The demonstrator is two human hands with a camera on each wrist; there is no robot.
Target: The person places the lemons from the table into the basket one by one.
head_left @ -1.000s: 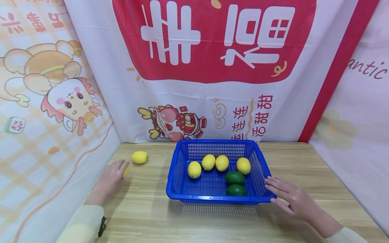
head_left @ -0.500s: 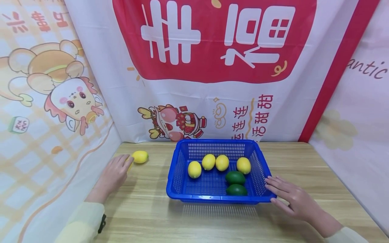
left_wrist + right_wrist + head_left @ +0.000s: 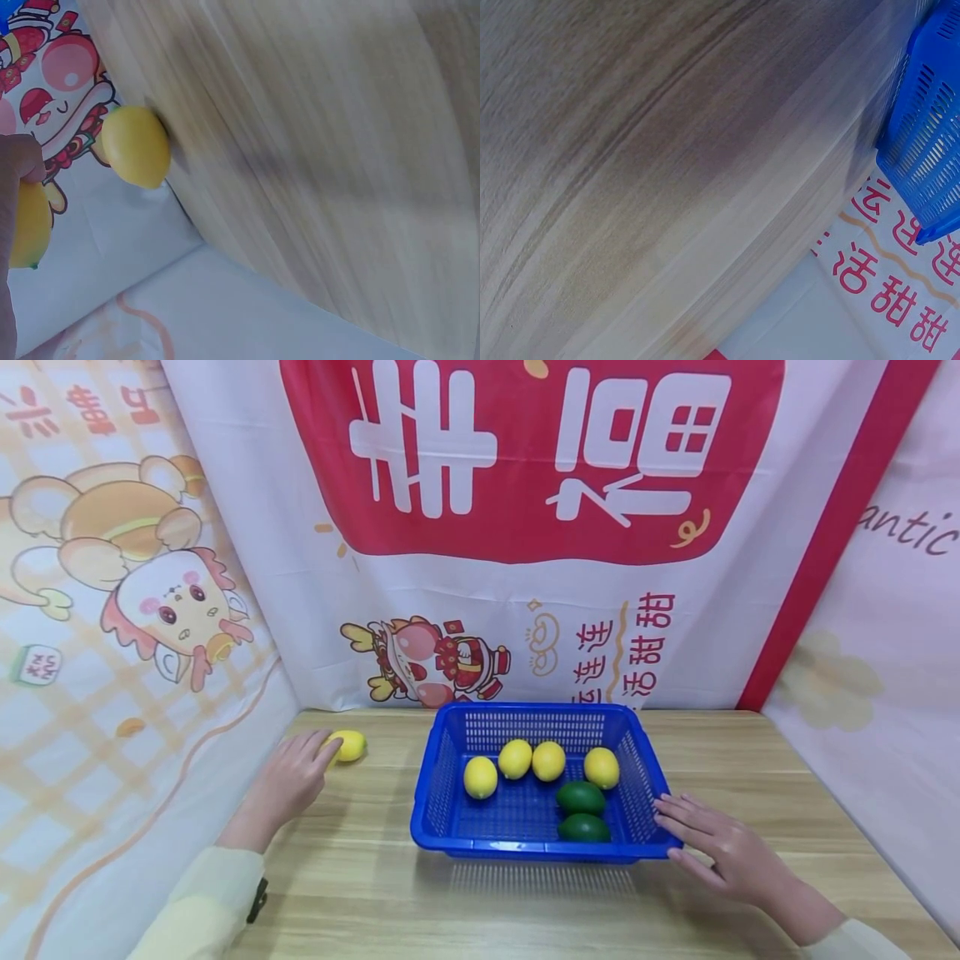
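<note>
My left hand (image 3: pixel 294 777) holds a yellow lemon (image 3: pixel 30 225), seen in the left wrist view and almost wholly covered by the hand in the head view. Just beyond its fingertips a second lemon (image 3: pixel 351 745) lies on the table. A blue plastic basket (image 3: pixel 517 848) stands in the middle of the table. Inside are several yellow lemons (image 3: pixel 480 777) and two dark green fruits (image 3: pixel 581 797), smooth and oval, one in front of the other at the right. My right hand (image 3: pixel 731 852) rests on the basket's right rim with its fingers extended; the right wrist view does not show it.
The wood-grain table (image 3: pixel 360 885) meets a printed cloth wall (image 3: pixel 517 635) at the back. More printed cloth stands along the left side (image 3: pixel 172 710) and the right side (image 3: pixel 862 710). The basket's far rim is close to the back cloth.
My left hand has moved forward and a little right with its lemon, up to the lemon on the table. My right hand and the basket have stayed in place.
</note>
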